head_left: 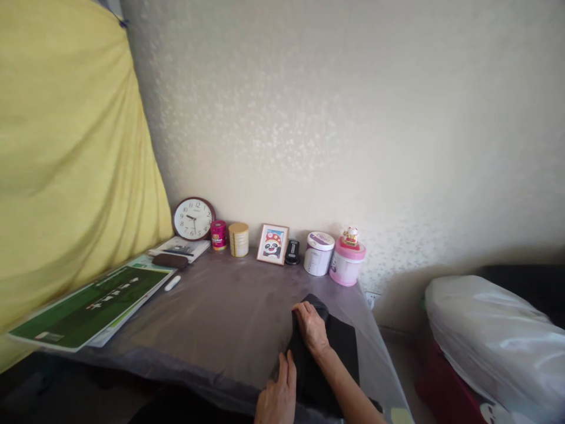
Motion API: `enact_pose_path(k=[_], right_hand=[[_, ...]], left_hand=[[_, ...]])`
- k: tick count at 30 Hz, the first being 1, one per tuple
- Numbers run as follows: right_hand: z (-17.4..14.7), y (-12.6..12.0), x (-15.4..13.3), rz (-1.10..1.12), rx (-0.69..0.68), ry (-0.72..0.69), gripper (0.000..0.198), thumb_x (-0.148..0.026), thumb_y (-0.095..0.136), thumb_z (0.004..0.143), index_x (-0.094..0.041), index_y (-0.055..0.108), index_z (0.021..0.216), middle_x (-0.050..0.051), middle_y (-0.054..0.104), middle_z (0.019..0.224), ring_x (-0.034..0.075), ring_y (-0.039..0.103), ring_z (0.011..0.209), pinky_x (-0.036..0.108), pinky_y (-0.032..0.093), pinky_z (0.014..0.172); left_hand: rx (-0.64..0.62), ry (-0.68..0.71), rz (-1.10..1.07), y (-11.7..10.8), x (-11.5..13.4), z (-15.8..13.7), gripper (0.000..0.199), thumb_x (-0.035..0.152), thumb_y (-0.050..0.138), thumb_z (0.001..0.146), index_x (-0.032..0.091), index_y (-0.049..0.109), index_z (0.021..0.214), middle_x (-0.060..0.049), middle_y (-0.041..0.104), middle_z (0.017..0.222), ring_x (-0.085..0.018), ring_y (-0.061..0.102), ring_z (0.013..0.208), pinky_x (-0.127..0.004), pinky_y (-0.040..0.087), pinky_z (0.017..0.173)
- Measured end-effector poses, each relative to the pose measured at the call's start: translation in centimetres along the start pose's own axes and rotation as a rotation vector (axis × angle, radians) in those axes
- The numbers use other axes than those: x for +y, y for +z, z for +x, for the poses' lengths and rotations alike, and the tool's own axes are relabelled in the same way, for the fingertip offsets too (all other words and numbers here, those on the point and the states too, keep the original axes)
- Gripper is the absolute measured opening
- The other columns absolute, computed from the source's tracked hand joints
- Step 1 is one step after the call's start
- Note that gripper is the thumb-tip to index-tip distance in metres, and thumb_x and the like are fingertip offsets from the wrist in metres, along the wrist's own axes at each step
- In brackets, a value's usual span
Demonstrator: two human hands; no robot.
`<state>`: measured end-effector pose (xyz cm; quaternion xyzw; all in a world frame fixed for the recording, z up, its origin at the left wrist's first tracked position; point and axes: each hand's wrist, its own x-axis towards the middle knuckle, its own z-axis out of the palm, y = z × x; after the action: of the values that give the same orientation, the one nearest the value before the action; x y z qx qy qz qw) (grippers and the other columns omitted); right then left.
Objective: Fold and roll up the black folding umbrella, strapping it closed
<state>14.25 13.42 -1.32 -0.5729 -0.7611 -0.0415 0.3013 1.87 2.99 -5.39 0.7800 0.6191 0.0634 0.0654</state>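
Note:
On the right front part of the table lies a flat black folded cloth or soft bag (pixel 344 341); its exact kind I cannot make out. My right hand (pixel 312 327) reaches across it, with the fingers curled over its upper left edge, where the material bunches up. Lower down, my left hand (pixel 280 391) rests along the left edge of the black material with its fingers stretched out. The forearm of my right hand hides part of the black piece.
A clear cover lies over the table (pixel 220 312). Along the wall stand a clock (pixel 194 218), a pink tin (pixel 218 235), a yellow-lidded canister (pixel 239 240), a panda picture frame (pixel 272 244) and two tubs (pixel 319 254). Green booklets (pixel 92 306) lie left; a white bag (pixel 494 330) sits right.

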Motion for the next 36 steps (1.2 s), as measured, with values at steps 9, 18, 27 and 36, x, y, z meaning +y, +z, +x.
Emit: enact_pose_path(k=[9, 18, 27, 36], right_hand=[[-0.2, 0.4, -0.2, -0.076, -0.04, -0.024, 0.024, -0.02, 0.037, 0.092, -0.024, 0.06, 0.089, 0.002, 0.061, 0.086, 0.015, 0.056, 0.083, 0.022, 0.042, 0.076], [-0.1, 1.2, 0.0, -0.094, -0.019, -0.028, 0.024, -0.022, 0.037, 0.092, -0.023, 0.06, 0.087, 0.002, 0.064, 0.081, 0.015, 0.056, 0.077, 0.023, 0.04, 0.069], [-0.3, 0.6, 0.2, -0.012, -0.053, -0.002, 0.027, -0.023, 0.042, 0.09, -0.021, 0.064, 0.075, 0.003, 0.069, 0.079, 0.017, 0.057, 0.092, 0.029, 0.037, 0.086], [1.2, 0.5, 3.5, -0.031, -0.103, 0.07, 0.032, -0.02, 0.038, 0.091, -0.022, 0.066, 0.074, 0.002, 0.07, 0.09, 0.018, 0.055, 0.105, 0.035, 0.031, 0.096]], left_hand=[[-0.093, 0.105, -0.116, -0.9, -1.2, -1.2, 0.065, 0.008, 0.045, 0.07, 0.018, 0.036, 0.134, -0.014, 0.038, 0.14, -0.03, 0.053, 0.111, -0.041, 0.045, 0.09], [0.064, 0.471, -0.222, -1.0, -1.3, 1.1, 0.078, 0.023, 0.051, 0.072, 0.017, 0.015, 0.141, -0.009, 0.019, 0.149, -0.031, 0.017, 0.136, -0.05, 0.021, 0.11], [-0.04, 0.354, -0.211, 2.1, -1.8, 2.2, 0.091, 0.012, 0.048, 0.06, 0.013, 0.007, 0.141, -0.012, 0.004, 0.149, -0.031, 0.009, 0.137, -0.047, 0.019, 0.111], [-0.235, 0.194, -0.168, -2.4, 0.1, 1.3, 0.103, -0.004, 0.049, 0.046, 0.011, 0.009, 0.14, -0.02, 0.009, 0.148, -0.031, 0.018, 0.135, -0.04, 0.025, 0.108]])
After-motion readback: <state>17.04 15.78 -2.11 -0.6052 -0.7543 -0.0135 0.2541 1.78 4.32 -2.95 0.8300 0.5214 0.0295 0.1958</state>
